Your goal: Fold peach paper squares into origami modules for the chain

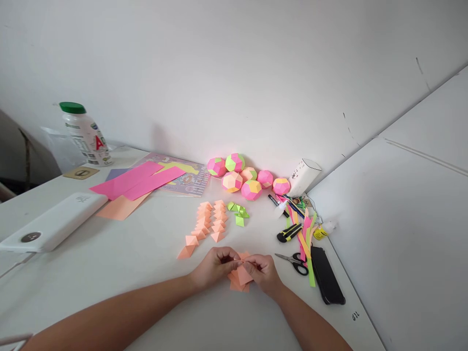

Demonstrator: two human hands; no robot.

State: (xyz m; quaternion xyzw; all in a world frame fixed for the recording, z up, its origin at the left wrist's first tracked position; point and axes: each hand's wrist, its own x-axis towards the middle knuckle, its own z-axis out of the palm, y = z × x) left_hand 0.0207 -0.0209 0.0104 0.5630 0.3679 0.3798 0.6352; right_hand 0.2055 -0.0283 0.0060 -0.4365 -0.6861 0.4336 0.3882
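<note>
My left hand (216, 267) and my right hand (263, 274) meet low in the middle of the view, both closed. Their thumbs and fingertips pinch a small piece of peach paper between them; its exact fold is partly covered by the fingers. Beneath the hands lie several loose peach paper pieces (239, 287) on the white table. Just beyond, folded peach paper units (203, 222) stand in two rows, with a small cluster of folded green paper units (239, 213) to their right.
Paper balls (231, 182) sit along the wall. Scissors (294, 263), a utility knife (289, 233), paper strips (310, 253), a glue bottle (323, 230) and a black phone (328, 275) lie right. Pink sheets (127, 180), a white power bank (54, 222) and a bottle (86, 136) occupy the left.
</note>
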